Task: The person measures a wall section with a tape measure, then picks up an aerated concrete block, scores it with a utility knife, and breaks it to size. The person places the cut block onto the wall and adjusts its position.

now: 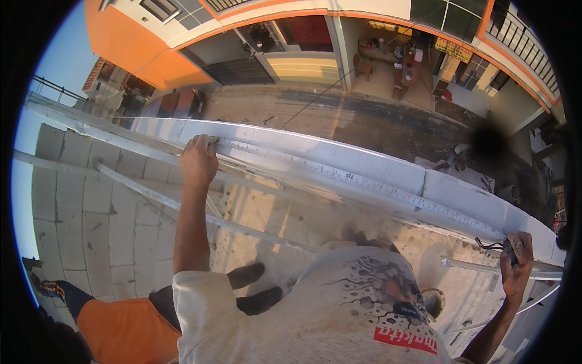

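Tape blade (350, 176): stretched along white wall (379, 170)
Left hand (200, 161): at its left end
Right hand (519, 264): grips dark tape case (510, 251)

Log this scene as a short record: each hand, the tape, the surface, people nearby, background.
Left hand: at the tape's left end
Right hand: gripping the dark tape case
Measuring tape: extended between both hands
Surface: long pale wall top, tape lying along it
Nearby: person in orange shirt, lower left
Background: building with orange wall
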Tool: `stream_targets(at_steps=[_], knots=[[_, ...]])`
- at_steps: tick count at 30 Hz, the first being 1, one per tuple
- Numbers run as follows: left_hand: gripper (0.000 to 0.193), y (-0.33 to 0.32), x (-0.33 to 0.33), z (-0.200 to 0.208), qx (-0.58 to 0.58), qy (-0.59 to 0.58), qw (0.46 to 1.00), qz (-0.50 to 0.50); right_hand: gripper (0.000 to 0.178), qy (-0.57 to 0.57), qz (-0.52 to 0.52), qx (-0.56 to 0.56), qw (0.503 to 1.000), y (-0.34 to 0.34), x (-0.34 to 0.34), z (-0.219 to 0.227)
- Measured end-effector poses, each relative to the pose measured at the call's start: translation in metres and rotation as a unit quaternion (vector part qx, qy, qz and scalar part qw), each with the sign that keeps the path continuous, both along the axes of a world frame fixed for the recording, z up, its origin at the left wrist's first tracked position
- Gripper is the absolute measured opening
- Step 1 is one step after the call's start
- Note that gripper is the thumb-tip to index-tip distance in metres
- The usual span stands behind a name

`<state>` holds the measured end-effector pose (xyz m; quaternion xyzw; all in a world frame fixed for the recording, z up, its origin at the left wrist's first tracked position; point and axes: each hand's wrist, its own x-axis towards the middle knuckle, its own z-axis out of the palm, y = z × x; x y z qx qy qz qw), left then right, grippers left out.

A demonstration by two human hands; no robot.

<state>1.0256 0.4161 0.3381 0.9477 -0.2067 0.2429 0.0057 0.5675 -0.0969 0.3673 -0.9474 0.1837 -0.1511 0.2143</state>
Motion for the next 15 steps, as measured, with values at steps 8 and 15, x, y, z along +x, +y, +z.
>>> stream_targets(at_steps=[8, 15], knots=[[0.01, -0.004, 0.017, -0.006, -0.005, -0.022, 0.999, -0.036, 0.034, 0.018, -0.031, 0.061, 0.997, -0.008, -0.01, -0.005], [0.008, -0.01, 0.024, -0.004, -0.025, -0.012, 0.998, -0.058, 0.036, 0.046, -0.01, 0.015, 0.999, -0.009, -0.011, -0.002]])
